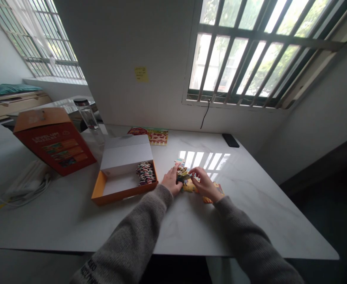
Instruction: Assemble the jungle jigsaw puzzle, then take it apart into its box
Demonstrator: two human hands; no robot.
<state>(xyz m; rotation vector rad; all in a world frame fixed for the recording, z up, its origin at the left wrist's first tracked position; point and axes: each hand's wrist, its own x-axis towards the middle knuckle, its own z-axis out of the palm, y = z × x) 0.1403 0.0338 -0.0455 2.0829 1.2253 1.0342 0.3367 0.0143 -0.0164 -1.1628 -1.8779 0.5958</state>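
My left hand [171, 180] is closed around a small stack of puzzle pieces [181, 172] over the white table. Close beside it, the fingers of my right hand [205, 184] are pinched together at the stack's right side, on what looks like a single puzzle piece. Beneath and between my hands lie yellow and orange puzzle pieces [188, 186], partly covered by my fingers. To the left stands an orange open box [122, 193] with a white inside; several packed puzzle pieces [146, 173] fill its right end.
A red puzzle carton [63, 144] stands at the left, near a glass bottle [88, 115] and a white cable [34, 190]. Colourful puzzle sheets [158, 137] lie by the wall. A black phone [230, 140] rests at the table's [259, 213] back right.
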